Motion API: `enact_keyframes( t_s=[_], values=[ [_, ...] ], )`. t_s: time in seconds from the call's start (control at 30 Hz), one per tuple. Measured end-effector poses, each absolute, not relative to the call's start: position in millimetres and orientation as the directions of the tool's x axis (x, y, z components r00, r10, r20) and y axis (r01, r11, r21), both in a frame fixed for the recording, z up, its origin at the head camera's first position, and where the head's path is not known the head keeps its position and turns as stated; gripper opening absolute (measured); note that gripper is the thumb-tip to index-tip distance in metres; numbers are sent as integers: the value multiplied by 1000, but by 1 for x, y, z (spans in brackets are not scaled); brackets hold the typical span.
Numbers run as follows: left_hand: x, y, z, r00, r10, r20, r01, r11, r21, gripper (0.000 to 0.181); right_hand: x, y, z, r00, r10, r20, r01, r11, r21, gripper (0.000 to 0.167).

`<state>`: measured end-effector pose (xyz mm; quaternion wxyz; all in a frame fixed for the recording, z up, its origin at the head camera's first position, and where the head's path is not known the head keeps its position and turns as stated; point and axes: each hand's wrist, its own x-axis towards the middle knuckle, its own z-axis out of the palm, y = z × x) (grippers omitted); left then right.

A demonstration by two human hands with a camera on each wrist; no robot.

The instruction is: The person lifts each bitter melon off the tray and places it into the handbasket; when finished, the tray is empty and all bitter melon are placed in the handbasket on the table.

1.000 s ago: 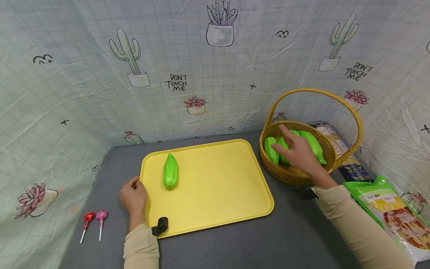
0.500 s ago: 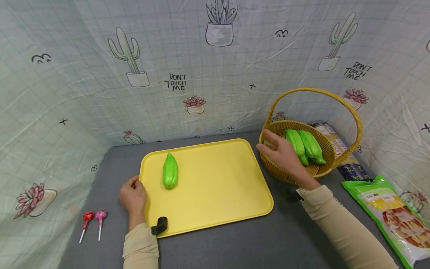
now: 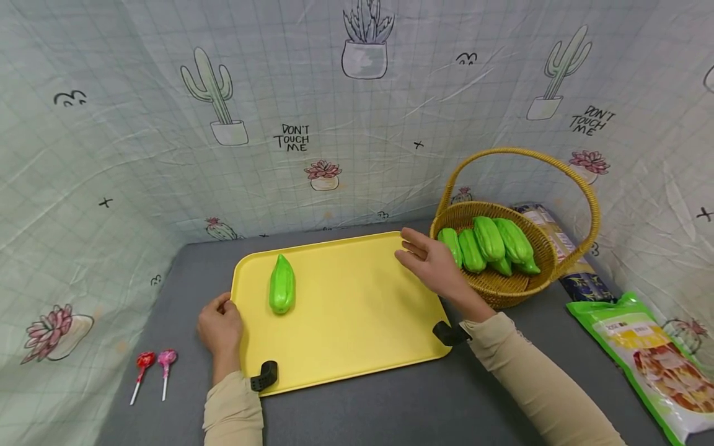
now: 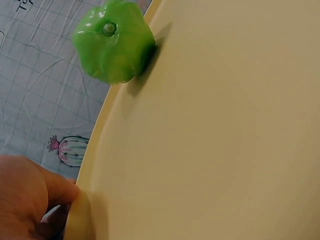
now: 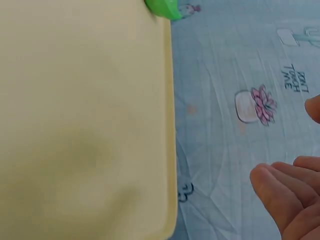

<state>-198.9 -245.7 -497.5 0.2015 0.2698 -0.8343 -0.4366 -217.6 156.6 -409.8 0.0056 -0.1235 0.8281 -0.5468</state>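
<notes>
My left hand (image 3: pixel 220 325) pinches the left rim of the yellow tray (image 3: pixel 357 310); the left wrist view shows a finger (image 4: pixel 62 190) against that rim. On the tray's left part lies a long, ridged, glossy green fruit (image 3: pixel 282 286) with a pointed end. Over the tray's right side hangs my right hand (image 3: pixel 432 263), fingers straight and thumb apart, holding nothing. Just beyond it, several more of these green fruits (image 3: pixel 488 238) lie in a wicker basket (image 3: pixel 549 272) with a tall handle. The right wrist view catches a tip of the tray's green fruit (image 5: pixel 164 7) and my spread fingers.
Two lollipops, one red (image 3: pixel 145 359) and one pink (image 3: pixel 167 358), lie left of the tray on the grey table (image 3: pixel 390 409). A long printed package (image 3: pixel 582 275) leans behind the basket. A green-and-white food bag (image 3: pixel 647 356) lies at the right. A patterned cloth (image 3: pixel 251 179) hangs behind.
My right hand has moved left from above the basket to above the tray's right side, uncovering the green fruits in the basket. My left hand has stayed at the tray's rim.
</notes>
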Motion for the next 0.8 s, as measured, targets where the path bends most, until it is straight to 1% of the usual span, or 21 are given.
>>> enact_keyframes(
  t_s=[0.1,0.27,0.43,0.57,0.8],
  values=[
    [-199,-246,-497,-774,-625,99,-275,473,837,36,-218,142,-414,-971,-207,117,-197,427,-883,62],
    [-198,-246,-497,-776,-623,103,-271,477,836,36,-218,119,-423,-978,-203,58,-154,495,-855,62],
    [-198,-245,-497,-775,-621,117,-264,487,833,36,-218,100,-433,-982,-188,-5,-90,495,-864,62],
    [-198,-245,-497,-772,-623,127,-263,494,829,36,-217,87,-440,-985,-173,-16,-73,497,-865,62],
    [-199,-245,-498,-768,-629,121,-271,490,828,36,-217,64,-449,-980,-198,-39,-58,463,-885,71]
  ],
)
